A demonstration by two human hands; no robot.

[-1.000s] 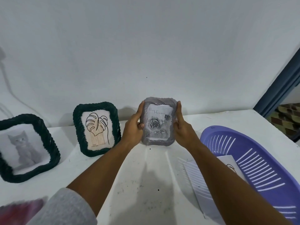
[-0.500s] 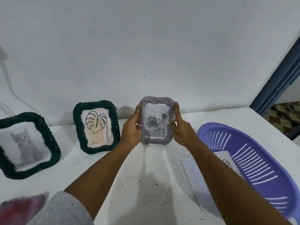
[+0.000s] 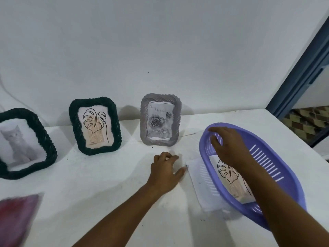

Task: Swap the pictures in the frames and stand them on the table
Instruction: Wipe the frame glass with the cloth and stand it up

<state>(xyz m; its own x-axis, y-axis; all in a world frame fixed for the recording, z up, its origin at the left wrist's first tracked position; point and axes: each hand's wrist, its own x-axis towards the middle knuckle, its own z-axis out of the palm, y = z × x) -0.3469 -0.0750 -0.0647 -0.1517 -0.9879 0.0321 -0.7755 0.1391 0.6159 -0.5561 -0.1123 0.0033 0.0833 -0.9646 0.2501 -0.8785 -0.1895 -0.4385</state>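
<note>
Moved: both hands released the grey frame [image 3: 161, 119]; it now stands on the worktop [image 3: 99, 184].
Nearer: right hand [image 3: 229, 147], fingers loose and empty, directly over the leaf print [image 3: 231, 177] in the basket [image 3: 288, 184].
Left hand [image 3: 164, 168]: fingers loosely curled, empty.

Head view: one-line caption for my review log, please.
Grey frame stands on the table unheld; right hand reaches into the purple basket.

A single wide-angle view is given from a camera worn on the head, aimed forward and down over a white worktop [image 3: 106, 202] toward a pale wall [image 3: 160, 50]. The worktop is seen from close above, with both forearms reaching in from the bottom edge. Straight lines are bent near the borders.
</note>
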